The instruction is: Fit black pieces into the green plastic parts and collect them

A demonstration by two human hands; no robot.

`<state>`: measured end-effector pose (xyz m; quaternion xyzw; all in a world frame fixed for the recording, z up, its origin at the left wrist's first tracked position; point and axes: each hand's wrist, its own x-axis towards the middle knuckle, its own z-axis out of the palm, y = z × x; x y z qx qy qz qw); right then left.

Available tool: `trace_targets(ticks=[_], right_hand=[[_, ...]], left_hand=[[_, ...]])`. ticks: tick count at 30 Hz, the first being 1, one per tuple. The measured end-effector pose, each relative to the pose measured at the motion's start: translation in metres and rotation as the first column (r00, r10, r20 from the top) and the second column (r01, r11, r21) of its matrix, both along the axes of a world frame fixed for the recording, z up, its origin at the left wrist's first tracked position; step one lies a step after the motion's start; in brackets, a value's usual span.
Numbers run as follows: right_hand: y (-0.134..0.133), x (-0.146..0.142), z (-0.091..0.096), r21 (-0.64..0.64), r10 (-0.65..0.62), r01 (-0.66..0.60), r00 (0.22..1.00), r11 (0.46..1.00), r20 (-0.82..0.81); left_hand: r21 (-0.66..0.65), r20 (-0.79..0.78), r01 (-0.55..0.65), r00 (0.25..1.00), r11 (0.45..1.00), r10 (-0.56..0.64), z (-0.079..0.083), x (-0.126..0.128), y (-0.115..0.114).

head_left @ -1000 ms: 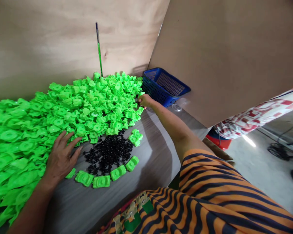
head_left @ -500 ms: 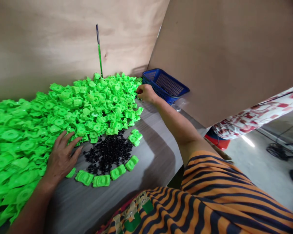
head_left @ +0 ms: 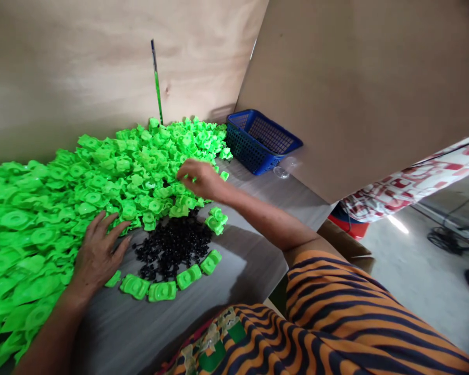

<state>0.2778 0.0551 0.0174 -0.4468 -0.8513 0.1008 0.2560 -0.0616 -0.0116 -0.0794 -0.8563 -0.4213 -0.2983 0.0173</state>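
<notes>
A large heap of bright green plastic toy-car bodies [head_left: 113, 166] covers the left and back of the table. My left hand [head_left: 99, 250] rests at its near edge, fingers spread and touching green pieces. Over the heap's right part is my right hand [head_left: 201, 179], its fingers curled together; whatever they hold, if anything, is hidden. Between the hands and nearer to me lies a pile of small black parts [head_left: 174, 245], too fine to make out singly. Several green car bodies [head_left: 162, 290] form a curved row along the near side of that pile.
A blue mesh basket [head_left: 254, 151] stands at the back right, with a small clear plastic piece [head_left: 281, 172] beside it. A thin green-and-dark stick [head_left: 157, 88] leans upright against the wooden panel [head_left: 82, 62]. Below the table's right edge is an open cardboard box [head_left: 344, 242].
My right hand has come from beside the blue basket leftward and nearer to me, over the green heap. My left hand has stayed in place.
</notes>
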Motion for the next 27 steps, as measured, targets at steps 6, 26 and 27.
trace_targets(ticks=[6, 26, 27], right_hand=[[0.065, 0.108, -0.022, -0.070, -0.660, 0.716, 0.673, 0.695, 0.334], [0.129, 0.105, -0.058, -0.120, -0.728, 0.854, 0.498, 0.506, 0.471], [0.133, 0.106, -0.060, -0.121, -0.728, 0.853, 0.500, 0.508, 0.469]], left_hand=[[-0.012, 0.014, -0.002, 1.000, 1.000, 0.002, 0.000, 0.002, 0.000], [0.051, -0.051, -0.006, 0.999, 0.999, 0.009, -0.001, 0.001, 0.000], [0.047, -0.052, -0.007, 0.999, 0.999, 0.009, -0.002, 0.001, 0.000]])
